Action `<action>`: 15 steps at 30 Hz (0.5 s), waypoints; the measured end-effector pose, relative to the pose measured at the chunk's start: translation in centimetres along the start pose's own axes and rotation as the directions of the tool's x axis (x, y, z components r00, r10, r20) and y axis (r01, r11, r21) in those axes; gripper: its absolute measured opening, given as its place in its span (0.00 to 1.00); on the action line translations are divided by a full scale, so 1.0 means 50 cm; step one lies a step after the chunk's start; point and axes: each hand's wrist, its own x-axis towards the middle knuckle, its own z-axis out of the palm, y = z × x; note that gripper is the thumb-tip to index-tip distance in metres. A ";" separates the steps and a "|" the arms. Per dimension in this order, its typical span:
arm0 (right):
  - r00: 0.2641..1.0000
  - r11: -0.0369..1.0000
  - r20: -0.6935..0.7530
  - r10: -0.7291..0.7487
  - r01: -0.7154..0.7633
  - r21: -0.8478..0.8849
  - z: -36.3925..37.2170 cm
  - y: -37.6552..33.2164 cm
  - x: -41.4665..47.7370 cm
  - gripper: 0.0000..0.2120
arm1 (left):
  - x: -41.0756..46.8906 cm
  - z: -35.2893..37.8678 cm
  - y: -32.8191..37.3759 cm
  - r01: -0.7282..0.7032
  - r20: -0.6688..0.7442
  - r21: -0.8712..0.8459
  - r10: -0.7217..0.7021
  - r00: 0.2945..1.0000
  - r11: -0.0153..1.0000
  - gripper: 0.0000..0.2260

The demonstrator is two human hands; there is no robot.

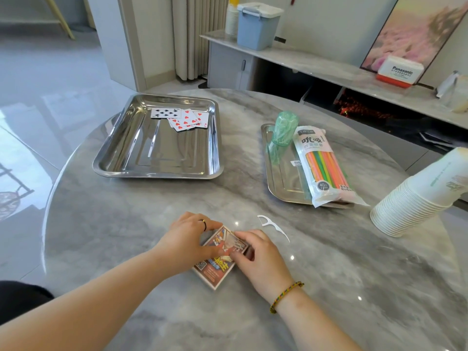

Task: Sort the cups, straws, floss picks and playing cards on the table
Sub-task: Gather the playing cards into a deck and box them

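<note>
A playing card box [215, 271] lies on the marble table near the front edge. My left hand [186, 239] grips its left side and my right hand [255, 254] pinches its top right corner. A white floss pick [272, 225] lies loose just right of my hands. Several playing cards [182, 117] lie face up in the large steel tray [114, 160] at the back left. The smaller steel tray [274, 188] holds a bag of coloured straws [324, 168] and a green container of floss picks [281, 133]. A tilted stack of white paper cups [415, 201] stands on the right.
Behind the table runs a marble sideboard [329, 64] with a blue lidded bin [257, 26], another cup stack [231, 20] and a Panasonic box [398, 72]. Bare tabletop lies between the two trays and at the front right.
</note>
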 end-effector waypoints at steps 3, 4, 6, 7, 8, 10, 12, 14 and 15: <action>1.000 1.000 -0.005 -0.003 0.003 -0.012 0.000 0.000 -0.002 0.16 | 0.007 0.001 -0.011 -0.029 -0.014 0.080 0.030 0.999 0.996 0.23; 1.000 1.000 -0.006 -0.003 0.003 -0.009 0.000 0.001 -0.002 0.16 | 0.008 -0.005 -0.015 -0.044 -0.035 0.093 0.047 0.998 0.995 0.21; 1.000 1.000 0.004 0.008 -0.008 -0.016 -0.001 0.003 -0.001 0.15 | 0.017 -0.032 -0.029 -0.075 -0.149 0.120 0.093 0.984 0.990 0.18; 1.000 1.000 0.009 0.024 -0.024 -0.018 -0.002 0.003 -0.001 0.14 | 0.022 -0.053 -0.038 -0.083 -0.225 0.128 0.110 0.968 0.988 0.17; 0.999 0.999 0.003 0.044 -0.044 -0.020 -0.004 0.000 0.003 0.13 | 0.031 -0.078 -0.049 -0.080 -0.304 0.134 0.118 0.945 0.988 0.16; 0.996 0.998 -0.069 0.064 -0.066 -0.018 -0.010 -0.005 0.018 0.09 | 0.051 -0.123 -0.074 -0.036 -0.415 0.150 0.096 0.905 0.988 0.16; 0.986 0.999 -0.159 0.046 -0.047 -0.005 -0.019 -0.019 0.052 0.08 | 0.072 -0.152 -0.108 0.043 -0.434 0.197 0.048 0.900 0.979 0.17; 0.980 1.000 -0.199 0.001 -0.005 -0.021 -0.025 -0.044 0.108 0.07 | 0.089 -0.166 -0.148 0.110 -0.377 0.234 -0.014 0.926 0.966 0.18; 0.981 0.999 -0.193 -0.028 0.019 -0.048 -0.027 -0.059 0.142 0.08 | 0.094 -0.171 -0.161 0.138 -0.340 0.222 -0.056 0.939 0.965 0.17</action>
